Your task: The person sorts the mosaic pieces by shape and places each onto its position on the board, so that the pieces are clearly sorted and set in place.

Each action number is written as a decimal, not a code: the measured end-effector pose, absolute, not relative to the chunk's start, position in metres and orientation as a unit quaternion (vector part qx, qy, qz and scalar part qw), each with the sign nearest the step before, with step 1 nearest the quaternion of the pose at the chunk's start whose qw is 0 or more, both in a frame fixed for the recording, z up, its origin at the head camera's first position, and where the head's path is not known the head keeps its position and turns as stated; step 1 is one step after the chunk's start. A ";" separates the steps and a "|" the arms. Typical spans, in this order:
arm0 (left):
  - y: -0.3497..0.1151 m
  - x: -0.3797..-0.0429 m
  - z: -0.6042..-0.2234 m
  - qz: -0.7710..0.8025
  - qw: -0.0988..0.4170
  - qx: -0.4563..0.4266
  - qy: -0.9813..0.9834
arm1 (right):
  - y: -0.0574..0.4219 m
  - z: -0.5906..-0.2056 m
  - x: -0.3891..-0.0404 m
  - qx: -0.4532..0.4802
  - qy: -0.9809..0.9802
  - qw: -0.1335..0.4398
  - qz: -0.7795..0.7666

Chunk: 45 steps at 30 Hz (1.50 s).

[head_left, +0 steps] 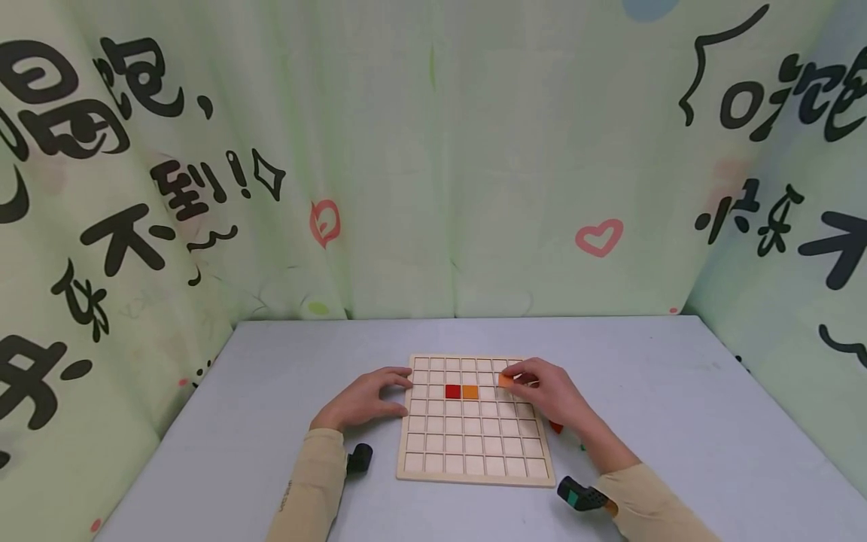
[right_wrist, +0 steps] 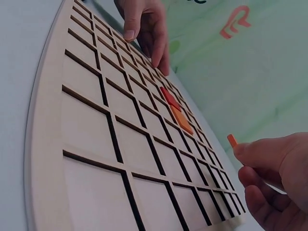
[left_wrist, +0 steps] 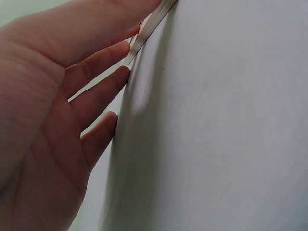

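Your right hand (head_left: 552, 391) pinched an orange tile (head_left: 506, 381) between thumb and fingers, raised over the far right part of the grid board (head_left: 474, 479). Your left hand (head_left: 369, 397) was spread loosely, thumb and fingers apart, their tips at the board's left edge. On the board, a red tile (head_left: 452, 391) and a second orange tile (head_left: 470, 392) lay in neighbouring squares. Just beside its right edge, a red piece (head_left: 556, 427) showed on the pale table (head_left: 677, 391), and a printed curtain (head_left: 508, 150) hung behind
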<state>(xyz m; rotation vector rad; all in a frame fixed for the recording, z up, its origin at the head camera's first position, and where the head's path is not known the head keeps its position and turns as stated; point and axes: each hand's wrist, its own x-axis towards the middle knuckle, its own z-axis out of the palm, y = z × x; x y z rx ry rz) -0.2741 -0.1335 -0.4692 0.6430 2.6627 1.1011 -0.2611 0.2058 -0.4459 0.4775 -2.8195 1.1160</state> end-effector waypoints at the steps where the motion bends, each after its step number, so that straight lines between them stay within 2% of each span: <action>1: -0.134 -0.274 -0.469 0.371 0.095 0.217 0.898 | 0.204 -0.446 -0.261 0.153 -0.917 0.034 0.367; 19: -0.135 -0.274 -0.468 0.376 0.098 0.217 0.896 | 0.190 -0.456 -0.264 0.122 -0.915 0.009 0.384; 45: -0.133 -0.272 -0.466 0.379 0.100 0.214 0.895 | 0.181 -0.465 -0.263 0.154 -0.911 0.017 0.381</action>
